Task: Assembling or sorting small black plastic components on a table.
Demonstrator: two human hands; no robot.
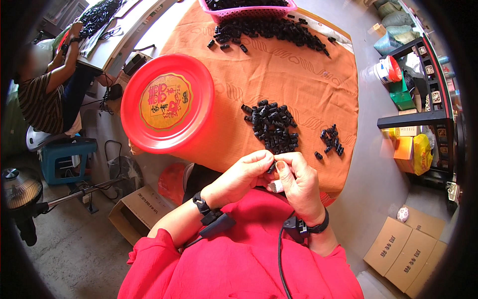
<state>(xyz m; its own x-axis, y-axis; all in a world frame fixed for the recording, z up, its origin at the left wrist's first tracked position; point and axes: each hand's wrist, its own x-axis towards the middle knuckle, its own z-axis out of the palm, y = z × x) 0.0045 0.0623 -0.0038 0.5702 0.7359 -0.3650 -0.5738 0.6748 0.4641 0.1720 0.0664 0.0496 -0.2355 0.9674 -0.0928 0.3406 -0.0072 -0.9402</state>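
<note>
My left hand (pixel 247 172) and my right hand (pixel 300 185) meet at the near edge of the table, fingertips closed together. Pinched between them is a small black cylindrical piece (pixel 272 167), mostly covered by the fingers. Something white (pixel 276 186), perhaps a wrap on a finger, shows under my right hand. Just beyond the fingertips lies a heap of similar black pieces (pixel 274 124). A smaller group of black pieces (pixel 331 138) sits off to the right, a few of them loose. To the left is a round red tray (pixel 201 107) with a yellow printed centre.
An orange cloth (pixel 234 144) covers the table. At its far side a pink basket (pixel 219 15) of black pieces stands behind a long spread of more (pixel 274 31). Another person (pixel 42 94) works at the far left. A fan (pixel 22 192) and cardboard boxes (pixel 406 254) flank the table.
</note>
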